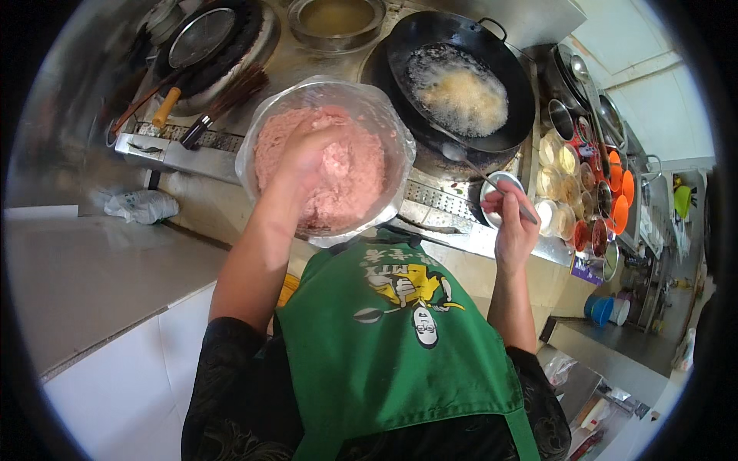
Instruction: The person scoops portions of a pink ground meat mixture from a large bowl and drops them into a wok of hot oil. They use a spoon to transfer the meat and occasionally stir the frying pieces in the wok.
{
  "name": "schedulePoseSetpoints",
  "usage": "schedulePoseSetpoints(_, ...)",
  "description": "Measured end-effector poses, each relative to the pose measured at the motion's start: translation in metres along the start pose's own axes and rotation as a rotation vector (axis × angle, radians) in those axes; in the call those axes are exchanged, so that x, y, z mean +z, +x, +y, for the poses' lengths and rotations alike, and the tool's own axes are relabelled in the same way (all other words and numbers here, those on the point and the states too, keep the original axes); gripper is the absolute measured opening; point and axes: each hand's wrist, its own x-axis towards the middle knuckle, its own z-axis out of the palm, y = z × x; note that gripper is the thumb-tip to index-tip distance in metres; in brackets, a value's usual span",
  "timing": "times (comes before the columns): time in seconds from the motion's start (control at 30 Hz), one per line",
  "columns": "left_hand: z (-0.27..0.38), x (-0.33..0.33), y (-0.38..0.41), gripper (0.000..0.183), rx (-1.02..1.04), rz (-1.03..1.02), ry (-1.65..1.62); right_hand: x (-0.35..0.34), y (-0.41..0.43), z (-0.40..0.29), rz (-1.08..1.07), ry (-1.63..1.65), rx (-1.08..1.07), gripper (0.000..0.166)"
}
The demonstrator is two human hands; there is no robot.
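My left hand (305,151) is in the raw minced meat (351,190), which fills much of a wide bowl lined with clear plastic (398,138). Its fingers are partly sunk in or covered by the meat, so their grip is unclear. My right hand (510,216) is closed around the handle of a metal spoon (454,152). The spoon's bowl is near the close rim of a black wok (516,109). In the wok, pale food (461,95) fries in foaming oil. Under the spoon handle, beside my right hand, is a small white bowl (492,219).
A metal pot of yellowish liquid (337,17) stands behind the meat bowl. A strainer (202,37) and a brush with a dark handle (196,131) lie at the left burner. Several seasoning containers (550,178) and orange-handled or orange vessels (620,213) line the right side.
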Motion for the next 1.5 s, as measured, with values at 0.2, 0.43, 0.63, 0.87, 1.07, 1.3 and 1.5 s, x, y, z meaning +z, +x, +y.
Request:
schedulePoseSetpoints(0.2, -0.007, 0.036, -0.013, 0.025, 0.145, -0.031, 0.354, 0.075, 0.015, -0.045, -0.402, -0.098, -0.247, 0.022)
schedulePoseSetpoints(0.43, -0.009, 0.052, -0.012, 0.028, 0.325, 0.057, 0.788, 0.085, 0.021, -0.047, -0.543, -0.258, -0.335, 0.019)
schedulePoseSetpoints(0.63, -0.025, 0.058, 0.001, 0.024, 0.381, 0.079, 0.939, 0.082, 0.036, -0.022, -0.18, 0.487, 0.452, 0.026)
schedulePoseSetpoints(0.87, -0.019, 0.029, 0.006, 0.02, -0.061, 0.203, 0.272, 0.04, 0.084, 0.005, 0.057, 0.714, 0.384, 0.027)
schedulePoseSetpoints(1.07, -0.015, -0.018, -0.001, 0.027, 0.029, 0.309, 0.18, -0.023, 0.131, 0.071, -0.027, -0.322, 0.034, 0.027)
schedulePoseSetpoints(1.3, -0.01, -0.039, -0.019, 0.028, 0.07, 0.368, -0.026, 0.006, 0.113, 0.029, -0.009, -0.281, -0.087, 0.025)
schedulePoseSetpoints(1.5, -0.004, -0.03, 0.0, 0.011, 0.055, -0.06, 0.086, 0.061, 0.06, -0.022, -0.27, -0.005, -0.066, 0.024)
